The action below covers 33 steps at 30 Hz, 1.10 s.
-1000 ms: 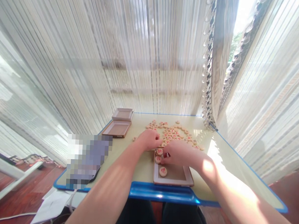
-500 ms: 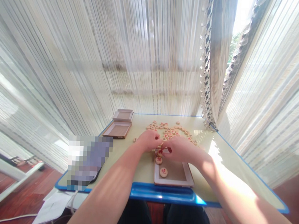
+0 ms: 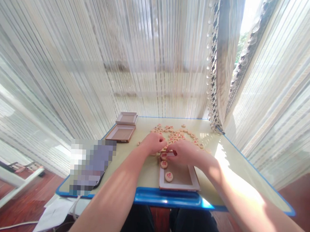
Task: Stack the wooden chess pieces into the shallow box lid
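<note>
Round wooden xiangqi pieces with red and dark characters lie scattered on the table. In front of me is a shallow cardboard box with three red-marked pieces along its left side: an upper piece, a middle piece and a lower piece. My right hand reaches over the box's far end, thumb and fingers curled in a pinch at the upper piece. Beside it, my left hand is closed over the near edge of the scattered pieces. Whatever its fingertips hold is hidden.
Two shallow box parts, a near one and a far one, stand at the table's back left. A blurred dark device lies at the left edge. A blue rim borders the table, and string curtains hang behind.
The view has shifted slightly. My right fingers have drawn back a little from the upper piece, so its character shows more plainly. My left hand stays almost in place.
</note>
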{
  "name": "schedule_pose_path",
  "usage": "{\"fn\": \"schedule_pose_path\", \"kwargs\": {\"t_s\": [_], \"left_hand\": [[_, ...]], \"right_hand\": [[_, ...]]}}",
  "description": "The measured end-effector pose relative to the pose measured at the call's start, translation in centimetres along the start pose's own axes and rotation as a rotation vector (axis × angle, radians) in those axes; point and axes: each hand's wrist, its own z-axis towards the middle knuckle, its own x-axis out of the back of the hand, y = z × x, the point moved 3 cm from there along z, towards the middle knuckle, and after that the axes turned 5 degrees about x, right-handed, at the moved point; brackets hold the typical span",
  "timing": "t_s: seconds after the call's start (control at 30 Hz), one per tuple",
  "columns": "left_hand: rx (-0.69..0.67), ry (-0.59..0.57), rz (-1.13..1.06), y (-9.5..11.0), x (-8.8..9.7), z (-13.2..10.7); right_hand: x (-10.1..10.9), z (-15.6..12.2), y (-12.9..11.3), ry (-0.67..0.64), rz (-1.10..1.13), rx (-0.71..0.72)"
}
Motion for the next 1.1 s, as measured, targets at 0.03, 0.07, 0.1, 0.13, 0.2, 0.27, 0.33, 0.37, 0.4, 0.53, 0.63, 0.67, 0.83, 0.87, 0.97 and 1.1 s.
{"fn": "schedule_pose_path", "kwargs": {"t_s": [0.03, 0.07, 0.1, 0.13, 0.2, 0.27, 0.33, 0.37, 0.4, 0.53, 0.63, 0.67, 0.83, 0.87, 0.97, 1.1], "left_hand": [[0.012, 0.012, -0.001, -0.2, 0.0, 0.1], [0.028, 0.031, 0.009, -0.4, 0.1, 0.2], [0.044, 0.054, 0.028, -0.6, 0.2, 0.3], [0.061, 0.083, 0.053, -0.8, 0.3, 0.4], [0.093, 0.138, 0.105, -1.1, 0.5, 0.5], [0.135, 0.18, 0.145, -1.3, 0.7, 0.5], [0.182, 0.203, 0.175, -1.5, 0.9, 0.4], [0.192, 0.212, 0.192, -1.5, 0.9, 0.4], [0.19, 0.223, 0.209, -1.6, 0.8, 0.4], [0.177, 0.211, 0.248, -2.0, 0.4, 0.6], [0.221, 0.133, 0.23, -2.4, 0.0, 0.7], [0.226, 0.119, 0.226, -2.4, -0.1, 0.7], [0.227, 0.126, 0.232, -2.4, -0.1, 0.7], [0.23, 0.13, 0.234, -2.4, -0.2, 0.8], [0.233, 0.135, 0.241, -2.4, -0.3, 0.8], [0.231, 0.132, 0.245, -2.4, -0.3, 0.7]], "right_hand": [[0.0, -0.1, 0.1, 0.006, -0.007, -0.002], [0.1, -0.2, 0.2, 0.019, -0.009, -0.006], [0.2, -0.3, 0.5, 0.036, -0.008, -0.013], [0.2, -0.3, 0.8, 0.053, -0.002, -0.029], [0.2, -0.2, 1.6, 0.094, 0.021, -0.088], [0.1, 0.1, 2.9, 0.154, 0.048, -0.185], [-0.2, 0.4, 4.2, 0.227, 0.063, -0.268], [-0.4, 0.5, 4.9, 0.255, 0.064, -0.323], [-0.8, 0.7, 5.6, 0.277, 0.066, -0.356], [-2.0, 1.1, 7.6, 0.333, 0.064, -0.379], [-2.2, 1.1, 8.6, 0.428, 0.133, -0.46], [-2.0, 1.0, 8.7, 0.455, 0.156, -0.482], [-0.1, 0.4, 6.2, 0.371, 0.202, -0.327], [0.3, 0.2, 5.1, 0.288, 0.209, -0.25], [1.1, -0.7, 1.3, 0.056, 0.246, -0.024], [1.3, -1.9, -1.7, -0.059, 0.093, -0.024]]}}
